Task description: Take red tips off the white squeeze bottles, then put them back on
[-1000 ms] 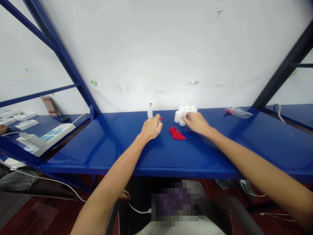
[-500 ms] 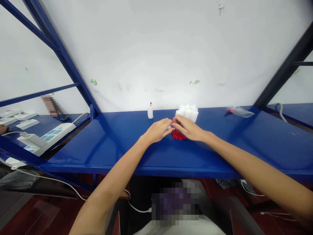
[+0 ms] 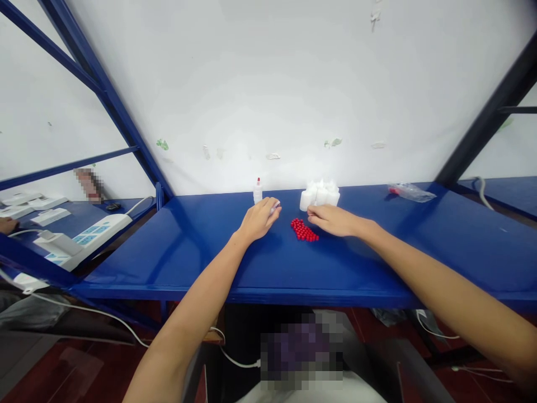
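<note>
A pile of small red caps (image 3: 305, 230) lies on the blue shelf (image 3: 377, 257) between my hands. My left hand (image 3: 258, 218) is closed round a small white bottle (image 3: 274, 208) that shows at its fingertips, just left of the pile. One white bottle with a red cap (image 3: 257, 191) stands right behind that hand. My right hand (image 3: 333, 220) rests on the shelf at the pile's right edge, fingers drawn together; what they hold, if anything, is hidden. A cluster of uncapped white bottles (image 3: 320, 193) stands behind it, against the wall.
A clear plastic bag (image 3: 410, 192) lies at the back right. White power strips (image 3: 81, 234) and cables sit on the lower blue shelf to the left, where another person's hand (image 3: 5, 225) shows. Blue and black slanted frame bars flank the shelf.
Half a second ago my hands met over the red caps. They have drawn apart: the left has gone back left with a white bottle, the right sits by the pile.
</note>
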Tool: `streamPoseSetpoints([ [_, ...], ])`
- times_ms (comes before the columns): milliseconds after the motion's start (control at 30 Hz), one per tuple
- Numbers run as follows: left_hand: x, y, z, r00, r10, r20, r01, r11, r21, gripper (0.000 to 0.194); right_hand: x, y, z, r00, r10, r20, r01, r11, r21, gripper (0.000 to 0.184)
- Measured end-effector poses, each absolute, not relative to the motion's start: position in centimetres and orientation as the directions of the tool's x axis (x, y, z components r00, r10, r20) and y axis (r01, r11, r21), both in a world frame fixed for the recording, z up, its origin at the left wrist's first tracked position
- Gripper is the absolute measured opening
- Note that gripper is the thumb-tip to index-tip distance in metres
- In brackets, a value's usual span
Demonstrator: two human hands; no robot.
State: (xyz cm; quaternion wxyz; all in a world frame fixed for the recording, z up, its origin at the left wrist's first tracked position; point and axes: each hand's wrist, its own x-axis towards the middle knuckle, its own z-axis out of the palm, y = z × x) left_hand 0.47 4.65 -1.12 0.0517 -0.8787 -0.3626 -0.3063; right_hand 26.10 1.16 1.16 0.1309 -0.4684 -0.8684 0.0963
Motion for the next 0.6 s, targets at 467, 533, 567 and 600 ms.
streamPoseSetpoints([
  [467,0.6,4.8,-1.2,0.542,0.638,0.546,0.692,-0.708,0.141,0.022,26.2,2.3,-0.3,-0.535,0.844,0.036,0.813,0.526,-0.250,0.018],
  [533,0.6,4.8,-1.2,0.545,0.640,0.542,0.693,-0.708,0.139,0.023,26.0,2.3,-0.4,-0.543,0.838,0.055,0.803,0.538,-0.256,0.019],
  [567,0.6,4.8,-1.2,0.546,0.640,0.541,0.693,-0.708,0.138,0.023,25.9,2.3,-0.5,-0.548,0.834,0.065,0.798,0.545,-0.258,0.019],
  [600,0.6,4.8,-1.2,0.547,0.640,0.540,0.692,-0.709,0.138,0.024,25.8,2.3,-0.5,-0.553,0.830,0.075,0.793,0.551,-0.261,0.019],
])
